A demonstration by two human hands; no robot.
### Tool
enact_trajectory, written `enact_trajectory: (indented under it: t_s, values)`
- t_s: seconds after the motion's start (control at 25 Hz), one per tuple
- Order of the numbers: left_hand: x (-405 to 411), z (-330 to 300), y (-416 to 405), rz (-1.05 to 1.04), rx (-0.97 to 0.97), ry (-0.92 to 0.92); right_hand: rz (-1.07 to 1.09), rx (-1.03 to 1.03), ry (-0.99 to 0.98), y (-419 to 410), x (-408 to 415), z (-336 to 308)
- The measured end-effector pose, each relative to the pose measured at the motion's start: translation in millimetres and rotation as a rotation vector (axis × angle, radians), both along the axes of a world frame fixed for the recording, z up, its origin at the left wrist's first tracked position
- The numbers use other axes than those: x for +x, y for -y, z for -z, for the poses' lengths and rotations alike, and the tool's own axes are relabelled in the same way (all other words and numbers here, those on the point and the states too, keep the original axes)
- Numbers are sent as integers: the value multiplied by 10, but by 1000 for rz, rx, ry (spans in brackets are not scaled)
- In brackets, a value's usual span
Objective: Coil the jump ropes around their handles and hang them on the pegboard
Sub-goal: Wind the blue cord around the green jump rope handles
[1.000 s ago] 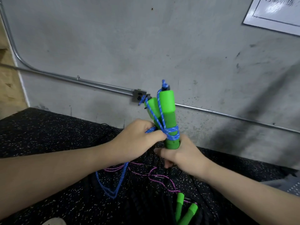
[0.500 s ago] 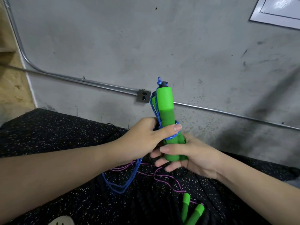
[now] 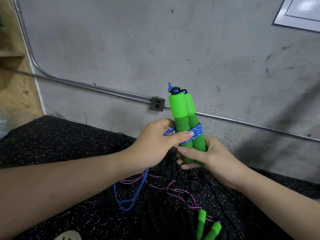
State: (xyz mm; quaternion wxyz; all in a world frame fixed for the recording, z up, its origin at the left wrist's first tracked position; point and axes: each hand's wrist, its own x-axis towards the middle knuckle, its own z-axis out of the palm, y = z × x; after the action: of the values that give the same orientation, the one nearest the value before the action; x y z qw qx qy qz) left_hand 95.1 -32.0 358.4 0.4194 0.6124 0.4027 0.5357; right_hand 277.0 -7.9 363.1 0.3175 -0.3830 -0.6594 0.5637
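Note:
Two green jump-rope handles (image 3: 183, 115) stand upright side by side in front of me. My right hand (image 3: 207, 156) grips their lower ends. A blue rope (image 3: 197, 131) wraps around the middle of the pair in a few turns. My left hand (image 3: 155, 144) holds that rope, its thumb pressing the turns against the handles. The slack of the blue rope (image 3: 136, 193) hangs down in a loop over the floor. A second rope, pink (image 3: 174, 189), lies on the floor with its two green handles (image 3: 207, 226) at the bottom right. No pegboard is in view.
A black speckled rubber mat (image 3: 60, 141) covers the floor up to a grey concrete wall (image 3: 155, 49). A metal conduit (image 3: 103, 90) with a small box (image 3: 157, 103) runs along the wall. A wooden panel (image 3: 15, 84) stands at the left; a white sheet (image 3: 301, 13) hangs upper right.
The handles have turned in my right hand so both now face me side by side. My left hand brought the blue rope round them once more, its thumb now across the turns.

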Motion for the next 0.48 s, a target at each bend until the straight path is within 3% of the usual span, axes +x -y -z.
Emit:
enact_trajectory:
  t_s: [0.08,0.16,0.32,0.48]
  values:
    - [-1,-12,39,76,8,-10,-259,-369,-163,11,111,-69]
    - [18,-34,107,101,12,-39,-386,-512,-245,33,141,-85]
    - [-14,-8,77,-153,-47,-281,-172,-211,-190,21,44,-12]
    - [12,5,19,-224,-30,-378,-31,-69,-174,-30,-34,82]
